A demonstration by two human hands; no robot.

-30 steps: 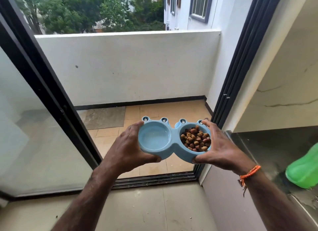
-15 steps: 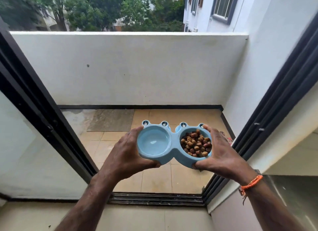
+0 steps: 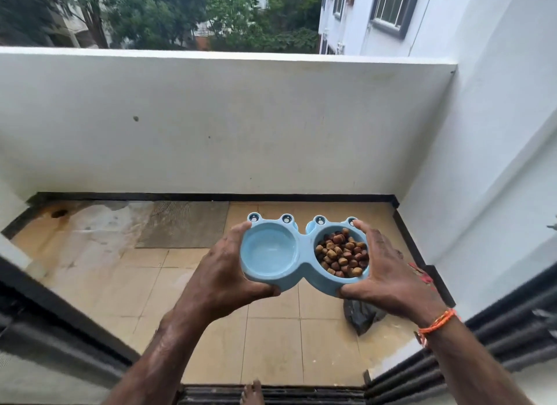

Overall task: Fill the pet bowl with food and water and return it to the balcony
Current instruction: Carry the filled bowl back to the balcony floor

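Observation:
A light blue double pet bowl (image 3: 303, 255) with frog-eye bumps on its far rim is held level in the air over the balcony floor. Its left well holds clear water (image 3: 269, 250); its right well is heaped with brown kibble (image 3: 342, 255). My left hand (image 3: 224, 279) grips the bowl's left end, thumb underneath at the front. My right hand (image 3: 388, 276) grips the right end, fingers curled over the rim; an orange thread band sits on that wrist.
The tan tiled balcony floor (image 3: 271, 338) lies below, walled by a white parapet (image 3: 211, 124). A grey mat (image 3: 184, 225) lies at the back, a drain hole (image 3: 59, 213) at far left, a dark crumpled bag (image 3: 363, 317) at right. Sliding door tracks (image 3: 271, 395) and my bare toes (image 3: 251, 394) are at the bottom.
I have moved forward through the doorway with the bowl held in both hands. The door frames have slid out to the sides and more balcony floor shows.

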